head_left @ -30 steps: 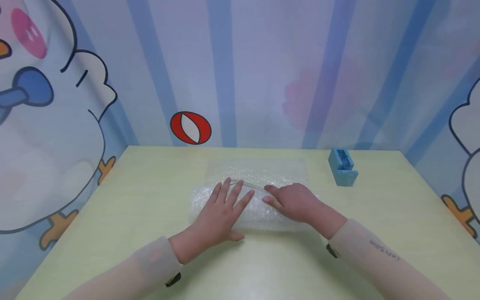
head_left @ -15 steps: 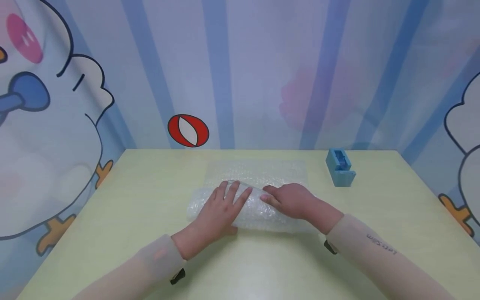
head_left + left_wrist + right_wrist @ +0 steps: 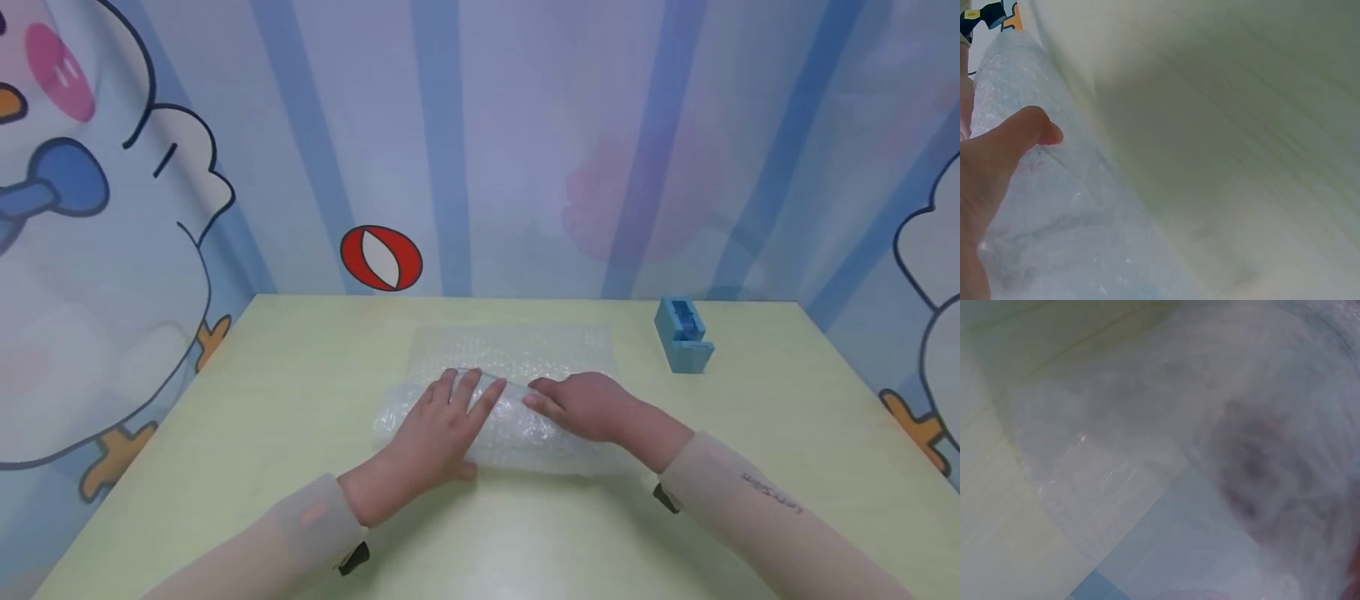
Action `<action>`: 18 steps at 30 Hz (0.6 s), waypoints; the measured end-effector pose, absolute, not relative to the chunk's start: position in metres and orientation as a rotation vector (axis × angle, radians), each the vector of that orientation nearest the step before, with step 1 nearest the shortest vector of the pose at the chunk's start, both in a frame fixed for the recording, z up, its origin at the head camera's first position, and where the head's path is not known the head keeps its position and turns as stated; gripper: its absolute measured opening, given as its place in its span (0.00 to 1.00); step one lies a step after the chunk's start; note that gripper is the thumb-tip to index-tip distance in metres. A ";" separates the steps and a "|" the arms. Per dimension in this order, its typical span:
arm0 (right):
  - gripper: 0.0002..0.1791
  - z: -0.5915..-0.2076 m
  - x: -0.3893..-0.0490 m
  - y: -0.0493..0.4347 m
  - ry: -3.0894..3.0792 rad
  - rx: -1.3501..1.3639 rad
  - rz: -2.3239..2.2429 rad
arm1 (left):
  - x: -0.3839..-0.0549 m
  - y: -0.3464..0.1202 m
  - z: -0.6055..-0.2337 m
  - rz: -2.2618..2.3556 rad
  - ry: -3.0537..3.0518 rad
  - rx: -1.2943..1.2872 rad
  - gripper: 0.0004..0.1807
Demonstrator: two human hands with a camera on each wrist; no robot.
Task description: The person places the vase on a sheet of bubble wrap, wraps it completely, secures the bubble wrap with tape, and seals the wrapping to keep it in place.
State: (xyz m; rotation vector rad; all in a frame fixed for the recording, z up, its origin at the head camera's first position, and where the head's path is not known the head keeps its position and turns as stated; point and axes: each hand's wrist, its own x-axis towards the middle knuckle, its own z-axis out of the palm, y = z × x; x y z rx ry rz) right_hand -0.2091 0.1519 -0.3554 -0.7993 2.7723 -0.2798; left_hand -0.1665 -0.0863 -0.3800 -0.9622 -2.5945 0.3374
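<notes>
Plastic bubble wrap [image 3: 525, 427], partly rolled, lay on the pale-yellow desk [image 3: 300, 375] beneath a left hand [image 3: 431, 437] with fingers spread and a right hand [image 3: 596, 407] whose grip was unclear, and uneven pressure between them could skew the roll or let it loosen.

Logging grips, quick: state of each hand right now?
Left hand: open, spread over the bubble wrap.
Right hand: closed, holding the bubble wrap.

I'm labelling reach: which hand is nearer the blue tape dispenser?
Right. The right hand is on the bubble wrap, left of the blue tape dispenser; the left hand is farther left, also on the bubble wrap.
</notes>
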 end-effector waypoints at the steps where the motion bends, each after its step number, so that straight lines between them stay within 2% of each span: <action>1: 0.34 -0.355 -0.209 0.152 2.768 -0.799 -0.286 | -0.166 -0.086 -0.379 0.324 -2.607 -0.964 0.62; 14: 0.36 -0.358 -0.217 0.154 2.724 -0.725 -0.370 | -0.173 -0.091 -0.373 0.178 -2.652 -1.020 0.58; 18: 0.32 -0.360 -0.215 0.157 2.811 -0.708 -0.497 | -0.177 -0.090 -0.371 0.144 -2.669 -1.032 0.58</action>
